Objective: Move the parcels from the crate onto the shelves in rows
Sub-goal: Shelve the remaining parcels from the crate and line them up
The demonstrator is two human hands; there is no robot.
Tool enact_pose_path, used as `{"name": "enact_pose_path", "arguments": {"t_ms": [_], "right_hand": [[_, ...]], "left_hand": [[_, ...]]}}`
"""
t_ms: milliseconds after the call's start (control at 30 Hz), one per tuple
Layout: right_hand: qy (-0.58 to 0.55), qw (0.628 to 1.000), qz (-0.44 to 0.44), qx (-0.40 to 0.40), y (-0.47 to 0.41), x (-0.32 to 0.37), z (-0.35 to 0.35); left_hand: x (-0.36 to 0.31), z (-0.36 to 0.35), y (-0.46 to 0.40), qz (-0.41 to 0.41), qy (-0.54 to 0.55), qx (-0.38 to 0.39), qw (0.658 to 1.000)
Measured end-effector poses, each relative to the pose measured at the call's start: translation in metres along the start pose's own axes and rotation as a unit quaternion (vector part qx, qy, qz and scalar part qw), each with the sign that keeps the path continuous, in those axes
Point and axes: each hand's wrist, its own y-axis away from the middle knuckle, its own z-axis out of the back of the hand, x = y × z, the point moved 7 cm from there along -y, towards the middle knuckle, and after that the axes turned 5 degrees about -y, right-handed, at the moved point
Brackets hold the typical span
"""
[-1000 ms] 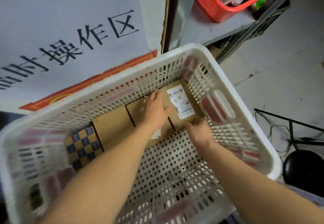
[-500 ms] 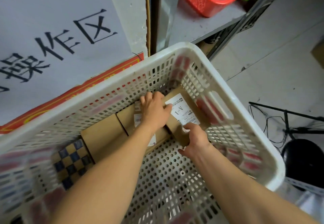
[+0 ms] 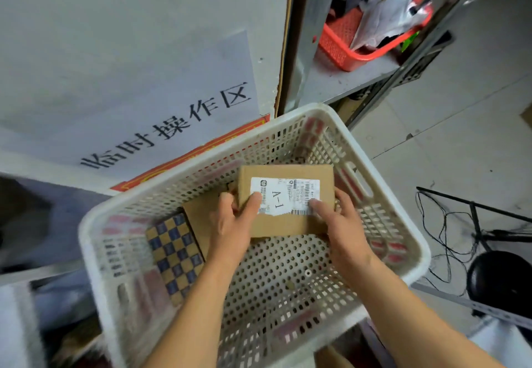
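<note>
A brown cardboard parcel with a white label marked A-1 is held above the floor of the white perforated crate. My left hand grips its left edge and my right hand grips its right edge, thumbs on the label. Behind my left hand another plain brown parcel lies in the crate. A blue and tan checkered parcel lies to its left.
A grey metal shelf at the upper right carries a red basket holding bags. A white sign with black characters covers the wall on the left. Black cables and a round black stand base lie on the floor to the right.
Both hands have closed on the A-1 parcel and lifted it off the crate floor, turning its label to face me. The view has tilted up, showing more of the shelf.
</note>
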Motion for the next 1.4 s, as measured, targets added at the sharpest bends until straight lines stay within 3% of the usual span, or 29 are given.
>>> {"name": "enact_pose_path", "arguments": {"t_ms": [100, 167, 333, 400, 533, 633, 767, 933, 1167, 1267, 1400], "right_hand": [[0.033, 0.994, 0.030, 0.105, 0.033, 0.032, -0.027], [0.059, 0.985, 0.057, 0.150, 0.057, 0.051, -0.042], [0.086, 0.986, 0.085, 0.116, 0.127, 0.061, -0.072], [0.064, 0.983, 0.051, 0.163, 0.162, 0.049, -0.096], [0.057, 0.958, 0.033, 0.278, 0.227, 0.046, -0.147], [0.091, 0.938, 0.048, 0.332, 0.254, 0.063, -0.172], [0.160, 0.889, 0.058, 0.425, 0.282, 0.083, -0.201], [0.230, 0.810, 0.099, 0.530, 0.339, 0.088, -0.244], [0.271, 0.732, 0.158, 0.604, 0.435, 0.063, -0.291], [0.305, 0.679, 0.156, 0.649, 0.492, 0.053, -0.313], [0.357, 0.574, 0.150, 0.721, 0.574, 0.041, -0.344]], "left_hand": [[-0.004, 0.030, 0.047, 0.028, 0.161, -0.010, 0.986], [-0.005, 0.054, 0.078, 0.059, 0.214, -0.033, 0.975], [-0.017, 0.102, 0.144, 0.042, 0.336, -0.097, 0.936], [-0.021, 0.114, 0.168, 0.035, 0.379, -0.130, 0.915], [-0.032, 0.147, 0.213, 0.009, 0.421, -0.184, 0.888], [-0.040, 0.182, 0.250, -0.002, 0.381, -0.193, 0.904], [-0.041, 0.255, 0.300, -0.004, 0.197, -0.257, 0.946], [-0.031, 0.296, 0.352, -0.013, 0.112, -0.249, 0.962], [-0.006, 0.329, 0.442, -0.007, 0.184, -0.350, 0.918], [-0.003, 0.357, 0.496, -0.017, 0.200, -0.419, 0.886], [0.008, 0.403, 0.568, -0.050, 0.200, -0.487, 0.849]]}}
